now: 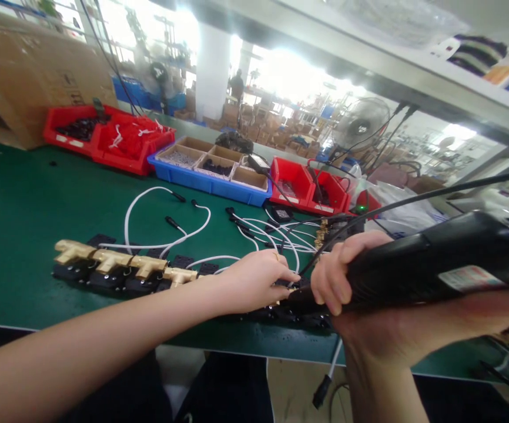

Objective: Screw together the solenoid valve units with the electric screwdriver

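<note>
My right hand (331, 276) is wrapped round a black electric screwdriver (413, 258), tilted with its nose down to the left. At that nose is my left hand (258, 279), thumb and fingers drawn together in a pinch; whatever sits between the fingertips is too small to make out. Both hands are over a row of black units with brass tee fittings (146, 267) along the bench's near side. My left forearm and hand hide part of the row. White cables (126, 223) with black plugs run from the units across the green bench top (16, 235).
Along the back stand red bins (122, 167), a blue divided tray (210, 187) with small parts, and more red bins (290, 202). A large cardboard box (38, 76) is at left. The screwdriver's black cord (435, 189) crosses the right side. One plug (322, 390) hangs below the front edge.
</note>
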Action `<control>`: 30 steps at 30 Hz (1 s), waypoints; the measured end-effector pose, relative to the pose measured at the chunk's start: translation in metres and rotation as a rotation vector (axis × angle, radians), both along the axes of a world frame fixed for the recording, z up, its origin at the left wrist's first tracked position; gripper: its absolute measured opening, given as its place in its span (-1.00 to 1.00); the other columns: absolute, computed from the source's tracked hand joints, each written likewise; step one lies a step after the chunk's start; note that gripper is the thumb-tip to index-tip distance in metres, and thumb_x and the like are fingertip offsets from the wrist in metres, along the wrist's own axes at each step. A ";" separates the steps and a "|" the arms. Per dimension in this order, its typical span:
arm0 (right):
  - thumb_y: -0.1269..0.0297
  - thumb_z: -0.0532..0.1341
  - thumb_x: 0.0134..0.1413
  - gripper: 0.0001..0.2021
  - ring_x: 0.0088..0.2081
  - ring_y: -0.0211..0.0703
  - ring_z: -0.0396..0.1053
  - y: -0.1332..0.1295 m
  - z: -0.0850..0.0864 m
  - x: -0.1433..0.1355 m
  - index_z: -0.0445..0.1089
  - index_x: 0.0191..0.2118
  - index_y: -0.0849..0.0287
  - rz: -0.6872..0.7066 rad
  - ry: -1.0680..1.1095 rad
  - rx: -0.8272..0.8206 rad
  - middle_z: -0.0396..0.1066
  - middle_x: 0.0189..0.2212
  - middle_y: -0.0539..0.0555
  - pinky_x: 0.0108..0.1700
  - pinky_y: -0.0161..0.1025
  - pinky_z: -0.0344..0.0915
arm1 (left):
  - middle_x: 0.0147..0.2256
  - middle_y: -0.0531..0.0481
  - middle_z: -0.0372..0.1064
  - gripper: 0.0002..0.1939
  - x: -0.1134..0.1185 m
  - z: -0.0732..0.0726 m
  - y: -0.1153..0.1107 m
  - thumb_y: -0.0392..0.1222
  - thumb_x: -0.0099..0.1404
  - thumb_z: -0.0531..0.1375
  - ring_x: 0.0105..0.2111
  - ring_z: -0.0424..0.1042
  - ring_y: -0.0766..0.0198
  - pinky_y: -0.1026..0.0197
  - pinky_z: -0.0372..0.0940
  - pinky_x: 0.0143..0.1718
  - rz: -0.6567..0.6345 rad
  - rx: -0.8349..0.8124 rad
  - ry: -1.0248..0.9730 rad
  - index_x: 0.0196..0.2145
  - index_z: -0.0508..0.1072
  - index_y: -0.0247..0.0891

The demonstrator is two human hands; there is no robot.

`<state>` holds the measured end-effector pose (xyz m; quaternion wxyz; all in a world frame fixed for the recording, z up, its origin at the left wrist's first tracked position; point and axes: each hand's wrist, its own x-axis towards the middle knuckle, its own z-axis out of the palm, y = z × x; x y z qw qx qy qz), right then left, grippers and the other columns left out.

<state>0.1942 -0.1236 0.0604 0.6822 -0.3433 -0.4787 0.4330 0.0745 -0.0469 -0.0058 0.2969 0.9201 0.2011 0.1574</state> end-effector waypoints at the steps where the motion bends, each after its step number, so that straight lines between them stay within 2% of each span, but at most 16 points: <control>1: -0.45 0.30 -0.24 -0.31 -0.78 -0.21 0.12 0.000 -0.001 0.000 0.37 -0.60 0.24 0.019 0.013 0.001 0.21 -0.79 0.02 -0.73 -0.32 0.03 | -0.27 -0.04 0.53 -0.86 -0.006 0.001 -0.002 -0.32 0.29 0.24 -0.19 0.43 0.19 0.24 0.26 -0.17 0.013 0.019 0.001 -0.24 0.62 -0.23; 7: -0.42 0.28 -0.16 -0.33 -0.77 -0.21 0.15 0.000 -0.003 -0.004 0.38 -0.56 0.25 0.041 0.032 0.023 0.24 -0.77 0.02 -0.72 -0.33 0.06 | -0.26 -0.06 0.50 -0.82 -0.029 -0.002 -0.008 -0.31 0.34 0.21 -0.22 0.42 0.23 0.26 0.25 -0.21 0.052 0.019 0.045 -0.18 0.61 -0.25; 12: -0.42 0.30 -0.20 -0.32 -0.78 -0.23 0.14 0.000 -0.005 -0.005 0.38 -0.58 0.26 0.027 0.017 0.008 0.23 -0.77 0.02 -0.73 -0.34 0.04 | -0.31 -0.05 0.47 -0.80 -0.029 -0.003 -0.008 -0.29 0.37 0.18 -0.25 0.41 0.24 0.28 0.24 -0.25 0.055 0.034 0.050 -0.17 0.62 -0.19; 16: -0.44 0.26 -0.15 -0.31 -0.78 -0.22 0.14 0.000 -0.006 -0.007 0.39 -0.58 0.25 0.007 0.001 0.019 0.24 -0.77 0.03 -0.72 -0.34 0.05 | -0.33 -0.03 0.45 -0.81 -0.029 -0.003 -0.005 -0.28 0.36 0.19 -0.27 0.40 0.24 0.27 0.22 -0.27 0.046 0.054 0.060 -0.20 0.63 -0.15; 21: -0.42 0.29 -0.17 -0.32 -0.77 -0.22 0.15 0.000 -0.007 -0.005 0.41 -0.55 0.27 0.052 0.007 0.032 0.25 -0.77 0.05 -0.70 -0.34 0.09 | -0.36 -0.01 0.44 -0.82 -0.028 -0.003 -0.002 -0.27 0.36 0.20 -0.30 0.38 0.28 0.30 0.20 -0.30 0.024 0.069 0.052 -0.22 0.63 -0.13; 27: -0.44 0.35 -0.32 -0.31 -0.78 -0.18 0.14 0.008 -0.020 0.003 0.38 -0.53 0.23 0.102 0.110 -0.022 0.24 -0.78 0.02 -0.72 -0.32 0.07 | -0.37 -0.01 0.43 -0.81 -0.026 -0.003 -0.001 -0.26 0.37 0.18 -0.31 0.35 0.27 0.29 0.19 -0.30 0.002 0.071 0.076 -0.24 0.64 -0.16; 30: -0.44 0.35 -0.35 -0.31 -0.78 -0.17 0.13 0.008 -0.022 0.001 0.37 -0.53 0.22 0.040 0.152 -0.037 0.26 -0.76 0.02 -0.74 -0.32 0.03 | -0.39 -0.01 0.42 -0.81 -0.026 -0.005 -0.001 -0.25 0.38 0.19 -0.32 0.35 0.28 0.30 0.18 -0.31 0.004 0.079 0.060 -0.23 0.64 -0.16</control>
